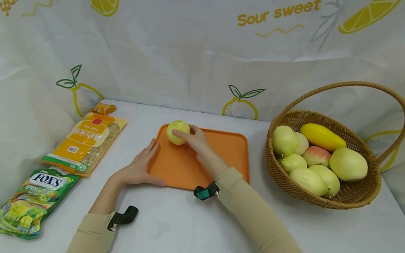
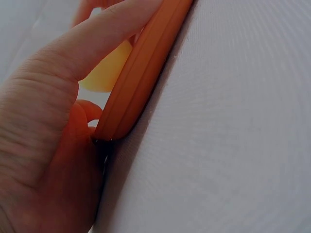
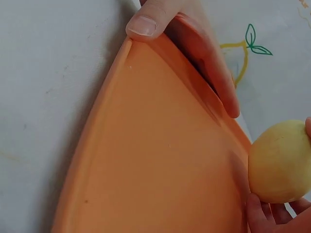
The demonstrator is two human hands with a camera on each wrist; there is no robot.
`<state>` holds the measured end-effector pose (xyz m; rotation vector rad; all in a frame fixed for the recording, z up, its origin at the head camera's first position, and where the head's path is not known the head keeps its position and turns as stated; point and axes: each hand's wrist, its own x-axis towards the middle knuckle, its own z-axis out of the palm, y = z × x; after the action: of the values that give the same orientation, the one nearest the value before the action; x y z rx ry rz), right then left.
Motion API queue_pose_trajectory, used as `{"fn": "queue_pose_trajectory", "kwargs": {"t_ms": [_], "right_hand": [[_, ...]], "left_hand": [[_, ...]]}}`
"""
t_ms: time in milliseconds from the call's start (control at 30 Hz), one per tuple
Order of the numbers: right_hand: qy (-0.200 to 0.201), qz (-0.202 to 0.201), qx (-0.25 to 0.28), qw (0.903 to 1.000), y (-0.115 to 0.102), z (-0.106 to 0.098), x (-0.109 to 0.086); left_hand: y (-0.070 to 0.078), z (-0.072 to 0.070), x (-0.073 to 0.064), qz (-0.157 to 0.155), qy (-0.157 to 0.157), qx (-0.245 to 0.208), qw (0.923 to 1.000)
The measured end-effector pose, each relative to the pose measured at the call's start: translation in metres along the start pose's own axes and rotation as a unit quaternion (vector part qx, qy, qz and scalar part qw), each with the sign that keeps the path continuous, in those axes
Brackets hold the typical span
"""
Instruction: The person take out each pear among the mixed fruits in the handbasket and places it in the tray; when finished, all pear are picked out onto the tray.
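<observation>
Tray plain orange; held fruit pale yellow-green; basket brown, woven; backdrop white, lemon-printed; sleeves plain beige.

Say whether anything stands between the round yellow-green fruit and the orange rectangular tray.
Nothing visible does. The right hand holds the fruit at the tray's far left corner; the left hand touches its left side, clear of the fruit.

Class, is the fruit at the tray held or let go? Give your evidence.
Held: the right hand grips the fruit between thumb and fingers. Whether the fruit also touches the tray, I cannot tell.
</observation>
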<state>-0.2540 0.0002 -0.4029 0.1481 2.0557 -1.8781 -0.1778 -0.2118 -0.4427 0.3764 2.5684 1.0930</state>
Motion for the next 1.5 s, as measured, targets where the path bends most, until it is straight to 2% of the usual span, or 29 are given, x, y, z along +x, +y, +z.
{"fn": "queue_pose_trajectory", "kwargs": {"t_ms": [167, 533, 833, 1267, 1500], "right_hand": [[0.001, -0.008, -0.009, 0.9999, 0.001, 0.004, 0.005], [0.010, -0.033, -0.068, 0.9971, 0.005, 0.006, 0.008], [0.013, -0.080, -0.142, 0.9865, 0.009, 0.010, 0.009], [-0.013, -0.070, -0.148, 0.9864, 0.010, 0.005, 0.007], [-0.018, -0.069, -0.133, 0.9885, 0.011, 0.001, 0.002]], "left_hand": [[0.000, -0.001, -0.001, 0.001, 0.002, 0.003, 1.0000], [0.000, -0.001, -0.002, -0.001, -0.001, 0.008, 1.0000], [0.002, -0.001, -0.002, -0.002, -0.001, 0.011, 0.9999], [0.002, -0.001, -0.002, -0.004, -0.001, 0.011, 0.9999], [0.001, 0.000, -0.002, -0.005, -0.003, 0.013, 0.9999]]}}
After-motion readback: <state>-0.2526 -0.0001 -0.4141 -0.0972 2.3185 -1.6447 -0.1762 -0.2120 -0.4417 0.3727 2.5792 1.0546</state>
